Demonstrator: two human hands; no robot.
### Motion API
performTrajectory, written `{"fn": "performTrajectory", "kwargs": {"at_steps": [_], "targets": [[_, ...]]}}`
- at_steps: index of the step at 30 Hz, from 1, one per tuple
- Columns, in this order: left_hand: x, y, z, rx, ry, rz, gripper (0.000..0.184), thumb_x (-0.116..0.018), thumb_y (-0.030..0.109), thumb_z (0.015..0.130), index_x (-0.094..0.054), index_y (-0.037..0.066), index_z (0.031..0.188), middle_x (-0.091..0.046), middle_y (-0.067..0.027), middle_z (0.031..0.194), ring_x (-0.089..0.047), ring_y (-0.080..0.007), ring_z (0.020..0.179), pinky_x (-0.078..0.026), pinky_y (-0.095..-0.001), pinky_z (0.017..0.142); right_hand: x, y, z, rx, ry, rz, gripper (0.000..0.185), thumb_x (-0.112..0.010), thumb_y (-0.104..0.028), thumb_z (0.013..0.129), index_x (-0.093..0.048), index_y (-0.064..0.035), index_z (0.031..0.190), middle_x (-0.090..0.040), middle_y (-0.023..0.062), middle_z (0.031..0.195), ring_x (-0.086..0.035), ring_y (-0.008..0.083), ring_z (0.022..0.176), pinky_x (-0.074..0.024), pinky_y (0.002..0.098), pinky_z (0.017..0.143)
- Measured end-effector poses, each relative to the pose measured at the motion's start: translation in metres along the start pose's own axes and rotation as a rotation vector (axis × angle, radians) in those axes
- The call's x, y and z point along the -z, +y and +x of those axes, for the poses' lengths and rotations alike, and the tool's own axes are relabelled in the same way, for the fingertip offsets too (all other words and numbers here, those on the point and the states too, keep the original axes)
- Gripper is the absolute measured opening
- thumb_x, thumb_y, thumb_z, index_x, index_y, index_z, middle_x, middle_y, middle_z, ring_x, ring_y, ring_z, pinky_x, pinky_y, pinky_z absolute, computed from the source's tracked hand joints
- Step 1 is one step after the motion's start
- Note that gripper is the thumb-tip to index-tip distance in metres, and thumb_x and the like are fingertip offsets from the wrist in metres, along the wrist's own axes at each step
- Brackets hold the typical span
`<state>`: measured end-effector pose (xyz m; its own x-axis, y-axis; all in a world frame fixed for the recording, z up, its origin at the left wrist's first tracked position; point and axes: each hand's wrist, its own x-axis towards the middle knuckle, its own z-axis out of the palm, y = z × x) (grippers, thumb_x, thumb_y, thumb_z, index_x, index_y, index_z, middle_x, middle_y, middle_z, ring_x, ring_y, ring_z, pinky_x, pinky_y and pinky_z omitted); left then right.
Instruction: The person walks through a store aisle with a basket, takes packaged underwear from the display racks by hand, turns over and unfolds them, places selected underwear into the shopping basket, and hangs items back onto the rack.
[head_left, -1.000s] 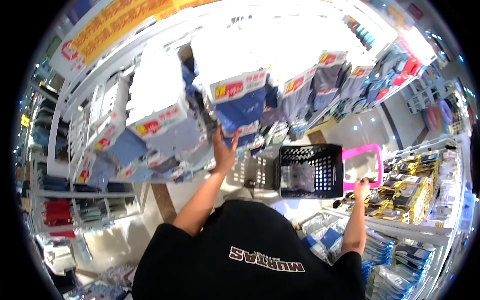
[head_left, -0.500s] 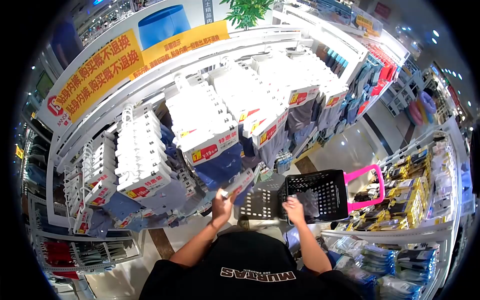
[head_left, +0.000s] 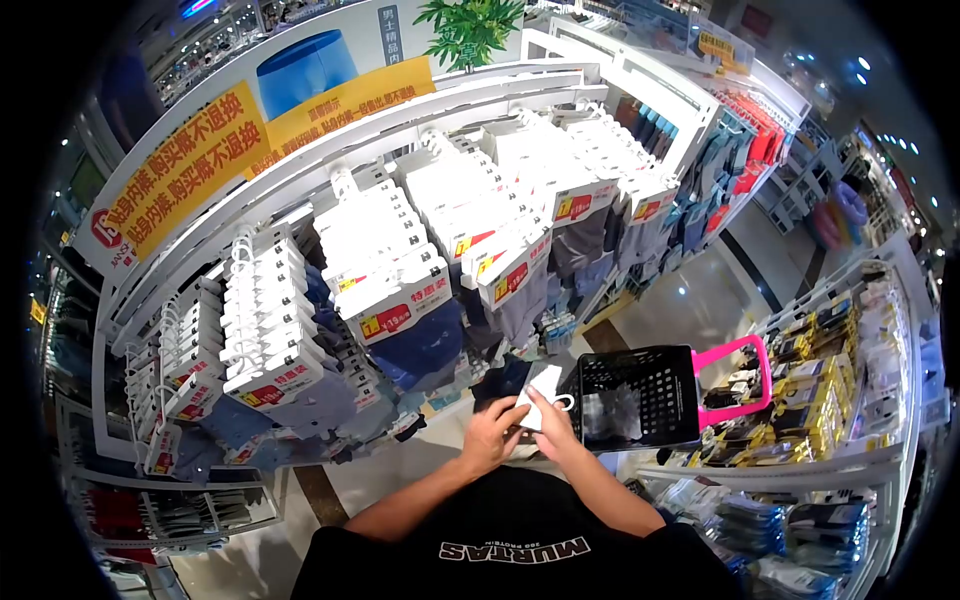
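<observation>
In front of my chest I hold a pair of dark underwear (head_left: 503, 381) on a white hanger card (head_left: 541, 388) with a small white hook. My left hand (head_left: 492, 437) is closed on the card's lower left side. On its lower right side my right hand (head_left: 553, 430) is closed too, just below the hook. Part of the card is hidden by my fingers. Just right of my right hand is a black perforated shopping basket (head_left: 664, 355) with a pink handle (head_left: 763, 372). Clear plastic packaging (head_left: 613, 414) lies inside it.
Ahead, a white rack carries rows of underwear on white cards (head_left: 405, 300) with red price labels. Yellow notice signs (head_left: 185, 160) run along its top. To the right stands a bin of yellow-and-black packs (head_left: 825, 385), with blue packs (head_left: 830, 530) below.
The carded underwear has moved right and turned, so its price label no longer faces me. My right hand has left the basket's near-left side and joined my left on the card.
</observation>
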<state>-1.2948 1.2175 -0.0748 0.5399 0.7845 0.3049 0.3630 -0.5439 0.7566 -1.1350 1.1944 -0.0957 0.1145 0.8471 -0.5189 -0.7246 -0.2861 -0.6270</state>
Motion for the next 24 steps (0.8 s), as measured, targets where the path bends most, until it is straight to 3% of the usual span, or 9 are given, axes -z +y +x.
{"fn": "performTrajectory", "kwargs": {"at_steps": [2,3,6,10,14,15,18,21,24], "targets": [[-0.005,0.006,0.001,-0.036,0.057,-0.147,0.049,-0.076,0.009,0.076,-0.059,0.006,0.121,-0.058,-0.0167,0.122,-0.059,-0.0343,0.106,-0.048,-0.0399,0.09,0.008,-0.007,0.0,0.083,0.116,-0.095,0.03,-0.068,-0.016,0.09,-0.052,-0.0023,0.112,-0.064,0.0078,0.104,-0.064,0.018,0.095,-0.0519,0.0312,0.08],[-0.016,-0.005,-0.004,0.004,0.138,-0.199,0.046,-0.07,0.019,0.085,-0.054,0.006,0.127,-0.058,-0.0164,0.125,-0.06,-0.0294,0.109,-0.047,-0.037,0.09,0.014,-0.009,0.001,0.141,0.126,-0.161,0.032,-0.07,-0.012,0.088,-0.051,-0.0015,0.112,-0.063,0.0083,0.106,-0.063,0.0179,0.098,-0.0516,0.0309,0.082],[-0.022,-0.032,-0.004,0.422,0.165,-0.475,0.046,-0.064,0.022,0.091,-0.05,0.002,0.13,-0.06,-0.0145,0.121,-0.059,-0.0237,0.108,-0.047,-0.0351,0.089,0.012,-0.038,-0.024,0.129,0.073,-0.315,0.032,-0.07,-0.012,0.088,-0.051,-0.0008,0.112,-0.063,0.0076,0.106,-0.062,0.0161,0.097,-0.0511,0.03,0.082],[-0.032,-0.066,0.002,0.906,-0.099,-1.017,0.044,-0.055,0.032,0.098,-0.051,0.004,0.131,-0.062,-0.0055,0.118,-0.059,-0.0177,0.102,-0.045,-0.0306,0.087,0.02,-0.05,-0.045,0.02,-0.078,-0.249,0.033,-0.068,-0.009,0.086,-0.052,0.0013,0.113,-0.063,0.0072,0.105,-0.063,0.0161,0.092,-0.0523,0.0318,0.079],[-0.023,-0.049,0.009,1.055,-0.3,-1.746,0.044,-0.048,0.038,0.1,-0.052,0.008,0.132,-0.059,-0.0072,0.129,-0.058,-0.0227,0.116,-0.043,-0.0384,0.103,0.036,-0.042,-0.04,-0.011,-0.031,-0.069,0.03,-0.061,0.0,0.083,-0.054,0.0007,0.112,-0.064,0.0093,0.1,-0.066,0.0208,0.09,-0.0546,0.0361,0.08],[-0.02,-0.042,0.013,1.044,-0.273,-1.724,0.046,-0.05,0.036,0.099,-0.051,0.005,0.133,-0.058,-0.0116,0.132,-0.057,-0.0268,0.12,-0.041,-0.0432,0.107,0.04,-0.042,-0.037,-0.022,-0.004,-0.005,0.034,-0.059,0.002,0.081,-0.052,0.0005,0.115,-0.063,0.0114,0.103,-0.066,0.0233,0.093,-0.0547,0.038,0.083],[-0.001,-0.032,0.019,0.896,-0.339,-1.72,0.039,-0.059,0.029,0.094,-0.055,0.003,0.124,-0.065,-0.0107,0.117,-0.065,-0.0258,0.102,-0.052,-0.043,0.093,0.044,-0.041,-0.032,0.1,-0.03,0.059,0.031,-0.062,0.001,0.086,-0.05,0.0004,0.115,-0.062,0.0091,0.104,-0.063,0.0205,0.096,-0.0524,0.0342,0.084],[-0.003,-0.039,0.018,0.931,-0.277,-1.481,0.043,-0.063,0.024,0.093,-0.053,0.002,0.128,-0.064,-0.0113,0.118,-0.06,-0.0219,0.11,-0.044,-0.0453,0.1,0.052,-0.035,-0.029,0.095,-0.015,0.048,0.034,-0.062,-0.001,0.09,-0.05,-0.0011,0.121,-0.063,0.0077,0.107,-0.063,0.0176,0.097,-0.0519,0.0325,0.083],[0.005,-0.014,0.027,0.789,-0.074,-1.315,0.047,-0.071,0.01,0.086,-0.052,-0.002,0.127,-0.061,-0.0117,0.119,-0.062,-0.0214,0.103,-0.051,-0.036,0.093,0.049,-0.025,-0.02,0.179,0.033,-0.015,0.026,-0.058,-0.002,0.092,-0.055,-0.0013,0.118,-0.064,0.0089,0.113,-0.064,0.0192,0.1,-0.051,0.0339,0.088]]}}
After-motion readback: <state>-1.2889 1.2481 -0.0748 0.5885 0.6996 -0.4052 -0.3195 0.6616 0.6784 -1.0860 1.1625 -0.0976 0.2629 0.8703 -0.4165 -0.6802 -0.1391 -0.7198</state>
